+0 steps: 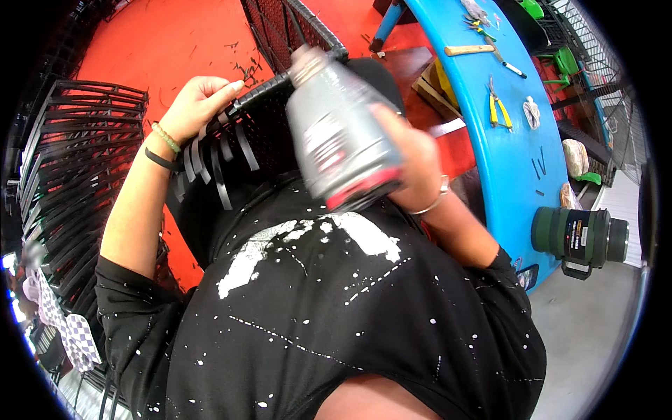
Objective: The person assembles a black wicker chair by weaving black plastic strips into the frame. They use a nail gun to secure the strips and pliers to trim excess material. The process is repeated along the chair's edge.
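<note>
My left hand (199, 106) is closed at the left end of a black woven frame (262, 89), its thumb along the wrapped top edge. Loose flat black strips (218, 157) hang below that edge, near my wrist. In my right hand (414, 159) is a grey handheld power tool (339, 133), blurred by motion, with a narrow metallic nozzle pointing up and a red and black lower end. It hovers over the frame, in front of my chest, and covers part of the frame. The fingers on its far side are hidden.
On the right, a blue table (518, 168) bears a hammer (470, 50), yellow-handled pliers (498, 112), a marker (514, 70) and a big green-black lens-shaped container (581, 238). Black slatted frames (84, 161) stack at left. Strip scraps (248, 70) litter the red floor (168, 42).
</note>
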Demonstrator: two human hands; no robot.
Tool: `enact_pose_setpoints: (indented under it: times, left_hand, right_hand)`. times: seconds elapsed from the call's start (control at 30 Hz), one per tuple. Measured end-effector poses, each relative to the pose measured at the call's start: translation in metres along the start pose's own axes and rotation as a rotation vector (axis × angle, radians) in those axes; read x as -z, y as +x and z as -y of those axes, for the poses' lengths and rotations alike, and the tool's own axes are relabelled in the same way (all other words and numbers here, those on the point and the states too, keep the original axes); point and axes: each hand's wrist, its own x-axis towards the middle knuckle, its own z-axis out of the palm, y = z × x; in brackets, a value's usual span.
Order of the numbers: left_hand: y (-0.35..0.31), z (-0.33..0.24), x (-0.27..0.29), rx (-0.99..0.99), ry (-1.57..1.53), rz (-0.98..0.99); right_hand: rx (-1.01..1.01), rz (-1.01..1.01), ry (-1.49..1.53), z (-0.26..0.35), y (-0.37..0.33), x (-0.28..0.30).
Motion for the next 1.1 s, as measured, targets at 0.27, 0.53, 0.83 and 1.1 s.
enact_pose_setpoints:
  times: [0.27, 0.53, 0.83, 1.1]
  left_hand:
    - [-0.006, 0.004, -0.003, -0.055, 0.044, -0.080]
    - [-0.015, -0.010, -0.003, -0.080, 0.296, -0.095]
    - [-0.034, -0.016, -0.003, 0.054, 0.547, -0.016]
    - [-0.039, -0.018, -0.014, 0.007, 0.596, -0.064]
  right_hand:
    - [-0.821, -0.543, 0.792, -0.094, -0.038, 0.115]
    - [-0.944, -1.027, 1.356, -0.212, -0.196, 0.191]
    - [-1.725, -0.740, 0.074, -0.251, -0.227, 0.234]
    - [-1.245, -0.113, -0.846, -0.241, -0.136, 0.245]
